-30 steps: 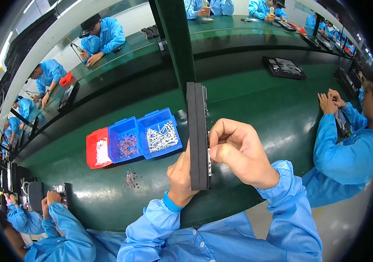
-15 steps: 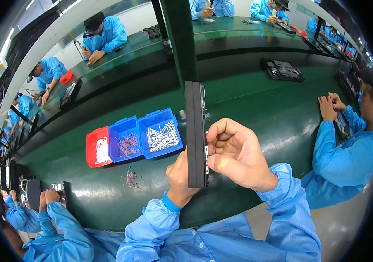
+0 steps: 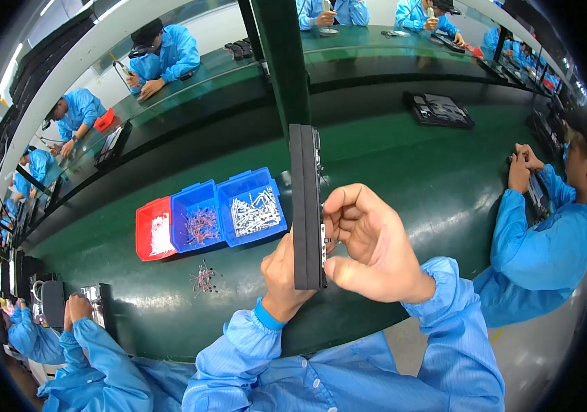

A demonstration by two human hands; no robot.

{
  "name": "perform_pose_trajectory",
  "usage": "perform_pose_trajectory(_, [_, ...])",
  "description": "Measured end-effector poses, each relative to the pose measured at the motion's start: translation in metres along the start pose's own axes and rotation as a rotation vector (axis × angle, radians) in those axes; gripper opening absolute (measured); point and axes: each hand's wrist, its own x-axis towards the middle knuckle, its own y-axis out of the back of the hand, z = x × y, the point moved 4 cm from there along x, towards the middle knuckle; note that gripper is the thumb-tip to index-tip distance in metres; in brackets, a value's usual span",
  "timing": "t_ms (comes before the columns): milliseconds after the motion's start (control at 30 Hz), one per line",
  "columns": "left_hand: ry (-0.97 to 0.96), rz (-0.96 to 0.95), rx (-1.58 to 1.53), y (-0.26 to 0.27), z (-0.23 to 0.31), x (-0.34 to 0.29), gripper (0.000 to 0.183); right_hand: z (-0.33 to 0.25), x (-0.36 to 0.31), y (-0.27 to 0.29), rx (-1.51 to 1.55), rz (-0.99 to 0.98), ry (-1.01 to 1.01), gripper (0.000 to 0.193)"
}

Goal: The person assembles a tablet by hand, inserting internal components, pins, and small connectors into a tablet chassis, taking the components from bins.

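Observation:
A long black rectangular casing [image 3: 305, 206] stands on edge in front of me, its narrow side facing up. My left hand [image 3: 281, 271] grips it from the left, with the fingertips hidden behind it. Small metal and white parts [image 3: 323, 240] show along its right face. My right hand [image 3: 376, 250] is at that face, fingers curled inward, with thumb and index finger against or very near the parts. Whatever lies within those fingers is too small to make out.
Left of the casing, a red bin [image 3: 153, 230] and two blue bins [image 3: 195, 218] hold small white, leaded and silvery parts. A loose pile of leaded parts [image 3: 205, 279] lies before them. Another black casing [image 3: 439, 110] is at back right. Co-workers sit on both sides [image 3: 537, 226].
The casing has shifted slightly up and tilted a little. My right thumb and index finger have moved slightly left along with it. The bins stay in place.

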Motion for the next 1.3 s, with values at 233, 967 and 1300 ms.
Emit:
perform_pose_trajectory(233, [0.323,-0.089,-0.428,0.027,0.007,0.005,0.029,-0.025,-0.017,0.091,-0.438,0.426,0.081,0.041])
perform_pose_trajectory(967, [0.316,-0.725,0.127,0.034,-0.023,-0.004,0.027,0.093,-0.17,-0.02,0.385,0.393,-0.488,0.017])
perform_pose_trajectory(1300, [0.227,-0.773,0.107,0.03,-0.024,0.0,0.031,0.083,-0.151,-0.02,0.426,0.296,-0.568,0.017])
